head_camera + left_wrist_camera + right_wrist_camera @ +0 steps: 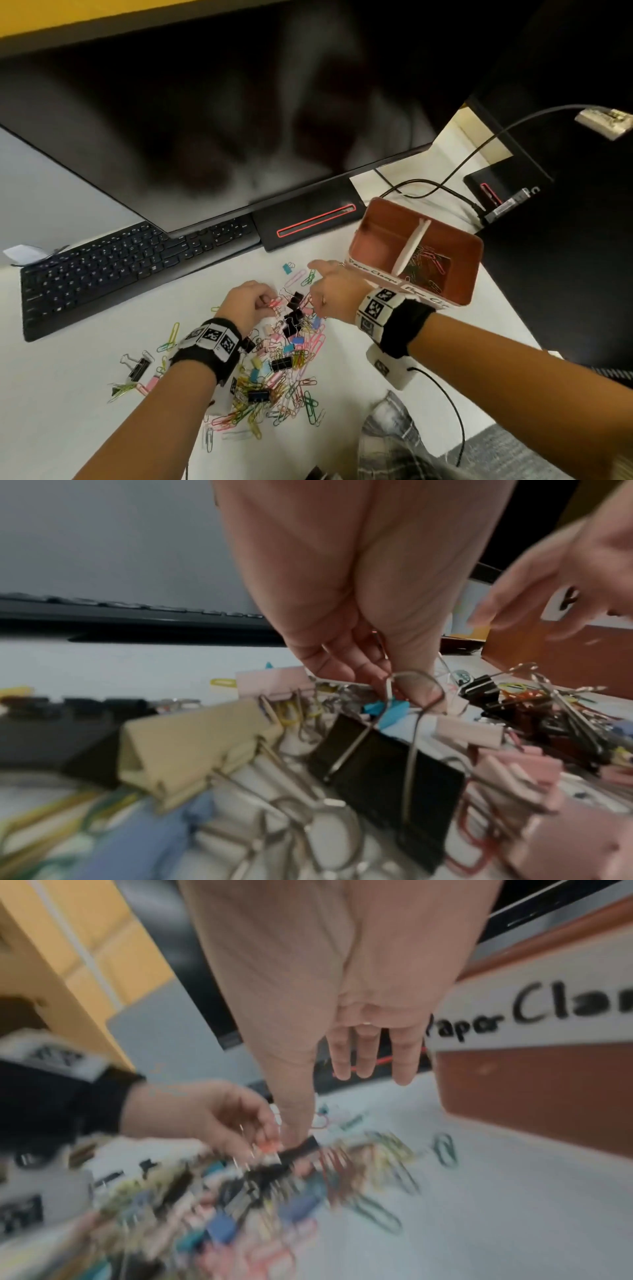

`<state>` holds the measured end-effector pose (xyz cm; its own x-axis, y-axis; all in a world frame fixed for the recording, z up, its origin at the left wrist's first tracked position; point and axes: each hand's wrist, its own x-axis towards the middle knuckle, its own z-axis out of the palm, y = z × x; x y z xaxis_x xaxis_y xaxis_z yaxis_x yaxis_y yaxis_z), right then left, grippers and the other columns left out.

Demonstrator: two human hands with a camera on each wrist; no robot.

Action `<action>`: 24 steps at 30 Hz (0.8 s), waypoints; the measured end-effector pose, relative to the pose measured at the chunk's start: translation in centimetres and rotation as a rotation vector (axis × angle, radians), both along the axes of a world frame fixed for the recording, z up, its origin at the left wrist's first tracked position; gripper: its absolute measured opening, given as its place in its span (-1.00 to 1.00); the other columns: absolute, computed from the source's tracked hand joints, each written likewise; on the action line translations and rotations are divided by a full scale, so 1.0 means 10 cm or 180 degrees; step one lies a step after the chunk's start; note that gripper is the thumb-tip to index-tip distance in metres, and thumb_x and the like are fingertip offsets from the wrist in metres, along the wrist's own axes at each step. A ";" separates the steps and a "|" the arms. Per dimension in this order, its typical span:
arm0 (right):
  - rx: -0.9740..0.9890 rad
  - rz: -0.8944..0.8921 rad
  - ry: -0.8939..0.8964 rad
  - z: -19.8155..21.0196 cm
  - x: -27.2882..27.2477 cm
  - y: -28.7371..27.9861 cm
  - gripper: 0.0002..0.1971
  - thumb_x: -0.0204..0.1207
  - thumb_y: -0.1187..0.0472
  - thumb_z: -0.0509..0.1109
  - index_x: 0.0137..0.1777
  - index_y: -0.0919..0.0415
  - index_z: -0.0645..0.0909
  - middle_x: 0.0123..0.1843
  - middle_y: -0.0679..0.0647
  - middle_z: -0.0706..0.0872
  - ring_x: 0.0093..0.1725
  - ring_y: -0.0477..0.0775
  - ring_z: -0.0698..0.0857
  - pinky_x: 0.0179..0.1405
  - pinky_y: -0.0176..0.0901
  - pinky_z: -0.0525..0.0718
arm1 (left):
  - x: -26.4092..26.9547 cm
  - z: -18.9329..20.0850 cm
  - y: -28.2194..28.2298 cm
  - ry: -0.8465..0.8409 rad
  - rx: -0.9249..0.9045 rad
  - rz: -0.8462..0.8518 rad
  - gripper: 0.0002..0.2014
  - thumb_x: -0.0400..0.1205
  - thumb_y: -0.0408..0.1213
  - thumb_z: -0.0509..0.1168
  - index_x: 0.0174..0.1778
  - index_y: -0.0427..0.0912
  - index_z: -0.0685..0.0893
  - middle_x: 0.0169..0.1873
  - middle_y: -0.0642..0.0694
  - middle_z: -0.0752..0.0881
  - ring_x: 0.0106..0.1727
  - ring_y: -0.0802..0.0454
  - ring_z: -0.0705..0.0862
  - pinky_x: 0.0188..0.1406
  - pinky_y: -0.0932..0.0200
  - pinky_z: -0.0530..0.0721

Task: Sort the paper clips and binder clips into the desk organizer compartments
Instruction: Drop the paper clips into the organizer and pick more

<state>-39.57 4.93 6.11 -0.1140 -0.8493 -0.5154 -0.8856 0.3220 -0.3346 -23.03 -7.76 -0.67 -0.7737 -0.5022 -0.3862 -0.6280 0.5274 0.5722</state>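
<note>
Nearest the front edge of the table (359, 308) lies the loose spread of paper clips (301, 394), mixed with black, blue and pink binder clips (281, 364). Just beyond, the left hand (248, 303) has its fingers curled down into the pile, pinching a small clip whose kind I cannot tell. Beside it the right hand (334, 294) hovers with fingers straight and spread, thumb pointing down at the clips, holding nothing. Farther back toward the right edge stands the brown organizer (455, 274), split in 2 by a white divider (409, 248); its right compartment holds paper clips, the left looks bare. To do this step well, lift 1 clip clear of its tangled neighbours, check its type, then drop it into the matching compartment.
</note>
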 end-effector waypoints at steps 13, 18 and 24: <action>-0.0071 -0.0611 -0.0449 -0.49 0.03 0.11 -0.86 0.54 0.35 0.27 -0.01 0.34 0.64 0.07 0.28 0.68 0.07 0.26 0.65 0.10 0.00 0.61 | -0.05 0.01 -0.03 -0.0387 -0.0125 0.0009 -0.87 0.48 -0.19 0.44 -0.18 -0.15 0.69 -0.22 -0.01 0.55 -0.13 0.01 0.56 -0.16 0.27 0.49; -0.0416 -0.1051 -0.0930 -0.46 0.01 0.21 -0.75 0.49 0.41 0.33 0.14 0.20 0.53 0.05 0.18 0.69 0.00 0.15 0.64 0.11 -0.03 0.64 | 0.05 0.28 0.03 0.0205 -0.0142 0.0518 -0.86 0.48 -0.23 0.44 -0.32 -0.09 0.60 -0.21 -0.02 0.65 -0.24 0.20 0.54 -0.20 0.47 0.46; -0.1196 -0.1185 -0.1070 -0.18 -0.14 0.35 -0.74 0.49 0.35 0.40 0.16 0.15 0.64 0.04 0.07 0.73 -0.08 -0.07 0.64 0.05 -0.27 0.67 | 0.12 0.71 0.30 0.0739 -0.0001 0.0987 -0.85 0.47 -0.26 0.45 -0.24 -0.24 0.63 -0.28 -0.10 0.73 -0.20 0.09 0.68 -0.28 0.62 0.52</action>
